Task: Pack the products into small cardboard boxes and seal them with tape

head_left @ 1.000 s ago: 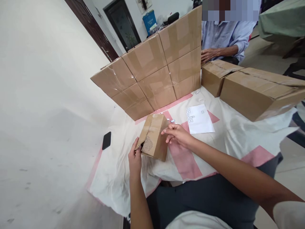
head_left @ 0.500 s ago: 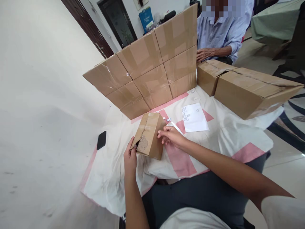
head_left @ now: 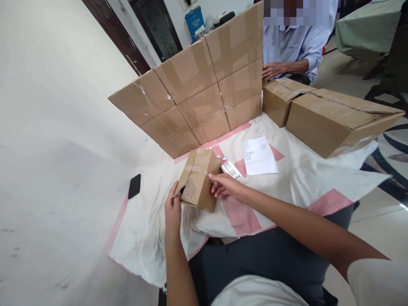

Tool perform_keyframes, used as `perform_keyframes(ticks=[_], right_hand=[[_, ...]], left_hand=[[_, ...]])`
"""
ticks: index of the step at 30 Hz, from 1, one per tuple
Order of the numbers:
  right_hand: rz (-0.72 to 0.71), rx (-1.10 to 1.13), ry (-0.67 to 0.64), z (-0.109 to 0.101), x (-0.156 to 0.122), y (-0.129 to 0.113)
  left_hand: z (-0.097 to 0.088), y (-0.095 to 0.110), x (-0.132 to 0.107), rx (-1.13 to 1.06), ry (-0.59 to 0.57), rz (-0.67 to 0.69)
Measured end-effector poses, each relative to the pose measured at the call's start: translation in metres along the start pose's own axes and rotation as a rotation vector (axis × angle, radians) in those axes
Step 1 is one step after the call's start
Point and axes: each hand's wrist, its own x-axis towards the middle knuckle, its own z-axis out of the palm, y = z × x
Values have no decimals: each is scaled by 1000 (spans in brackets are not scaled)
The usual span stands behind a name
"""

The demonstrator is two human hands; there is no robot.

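Note:
A small cardboard box (head_left: 204,174) with a torn, scuffed end lies on the cloth in front of me. My left hand (head_left: 173,203) grips its near left corner, fingers at the torn flap and dark gap. At the box's right side is my right hand (head_left: 222,185), its fingers curled and the fingertips close together against the side. Whether something small sits between them cannot be made out. Just beyond that hand lies a white object (head_left: 233,171), partly covered by it. A white sheet of paper (head_left: 263,159) with small printed boxes rests to the right.
A tall cardboard panel (head_left: 204,91) stands behind the box. Two larger cardboard boxes (head_left: 325,123) sit at the right, near a seated person (head_left: 287,55) in a light blue shirt. A black phone (head_left: 134,186) lies at the left on the cloth (head_left: 149,229).
My right hand has shifted slightly down and left, against the box's side, uncovering more of the white object. My left hand keeps its hold on the box corner.

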Motion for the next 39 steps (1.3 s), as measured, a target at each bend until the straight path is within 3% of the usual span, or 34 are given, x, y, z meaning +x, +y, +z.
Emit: perform_keyframes(ticks=[7, 13, 22, 26, 34, 39], right_hand=[[-105, -31, 9, -1, 6, 7], [-357, 61, 1, -4, 11, 9], [-444, 65, -65, -8, 18, 12], [-409, 17, -39, -8, 23, 15], [-135, -231, 12, -7, 18, 10], [-66, -340, 26, -7, 18, 9]], left_hand=[[1, -5, 3, -24, 8, 2], [1, -5, 3, -26, 6, -6], [1, -9, 2, -36, -2, -7], [2, -11, 3, -62, 25, -2], [3, -9, 4, -61, 67, 24], [4, -12, 5, -97, 69, -4]])
